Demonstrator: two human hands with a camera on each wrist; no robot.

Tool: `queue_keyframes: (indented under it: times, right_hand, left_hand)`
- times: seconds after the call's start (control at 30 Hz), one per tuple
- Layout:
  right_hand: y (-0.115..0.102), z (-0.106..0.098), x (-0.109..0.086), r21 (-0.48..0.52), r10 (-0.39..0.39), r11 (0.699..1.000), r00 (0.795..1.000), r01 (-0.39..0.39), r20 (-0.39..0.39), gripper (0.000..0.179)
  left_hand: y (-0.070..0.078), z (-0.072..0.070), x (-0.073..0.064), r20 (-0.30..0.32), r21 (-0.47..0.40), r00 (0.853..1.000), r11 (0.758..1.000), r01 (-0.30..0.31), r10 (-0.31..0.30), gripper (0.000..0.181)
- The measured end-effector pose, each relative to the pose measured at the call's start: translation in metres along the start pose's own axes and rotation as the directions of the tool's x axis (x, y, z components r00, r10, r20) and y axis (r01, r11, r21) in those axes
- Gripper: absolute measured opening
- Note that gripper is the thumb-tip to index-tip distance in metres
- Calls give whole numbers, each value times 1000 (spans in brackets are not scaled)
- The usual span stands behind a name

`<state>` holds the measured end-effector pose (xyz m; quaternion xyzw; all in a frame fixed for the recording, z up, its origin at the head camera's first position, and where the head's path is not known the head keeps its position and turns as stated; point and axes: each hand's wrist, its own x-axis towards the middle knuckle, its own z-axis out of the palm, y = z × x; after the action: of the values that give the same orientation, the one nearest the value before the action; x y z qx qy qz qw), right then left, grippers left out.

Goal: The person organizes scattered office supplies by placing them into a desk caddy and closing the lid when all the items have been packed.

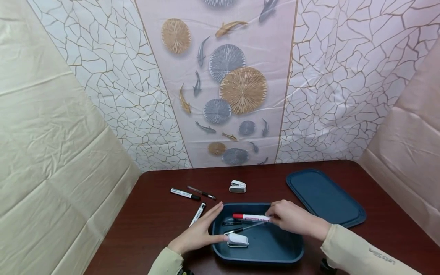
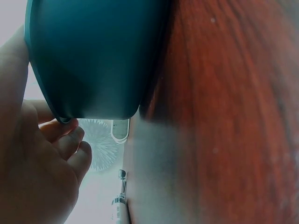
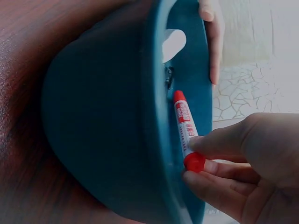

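Note:
My right hand pinches a white marker with a red cap by its uncapped-looking end, over the far part of a dark blue tray. In the right wrist view that end is red too, between thumb and fingers. My left hand rests on the tray's left rim, fingers stretched along the outside. Its thumb reaches over the rim to a white stapler inside. Two pens lie in the tray, a black pen and a clear-barrelled pen.
Left of the tray lie a black-capped marker, a pen and another marker. Behind it stands a second small stapler. A flat blue lid lies at the right. Patterned cloth hangs behind the table.

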<state>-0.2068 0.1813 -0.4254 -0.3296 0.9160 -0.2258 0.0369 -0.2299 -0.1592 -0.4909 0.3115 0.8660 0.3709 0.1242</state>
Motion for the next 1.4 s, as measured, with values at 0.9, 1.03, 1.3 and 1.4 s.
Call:
queue_keyframes:
  times: [0.9, 1.03, 1.3, 1.4]
  right_hand:
    - [7, 20, 5, -229, 85, 971, 996, -75, 35, 13]
    - [5, 24, 4, -237, 112, 966, 993, -103, 25, 12]
    - [2, 24, 5, -262, 109, 960, 994, -99, 24, 12]
    - [2, 24, 4, -257, 112, 961, 993, -101, 28, 12]
  left_hand:
    - [-1, 2, 0, -13, 45, 1000, 999, -21, 21, 98]
    - [-2, 2, 0, -9, 37, 1000, 999, -19, 19, 97]
    - [-2, 1, 0, -5, 20, 1000, 1000, -3, 3, 97]
    - [-2, 1, 0, -5, 24, 1000, 1000, -1, 1, 98]
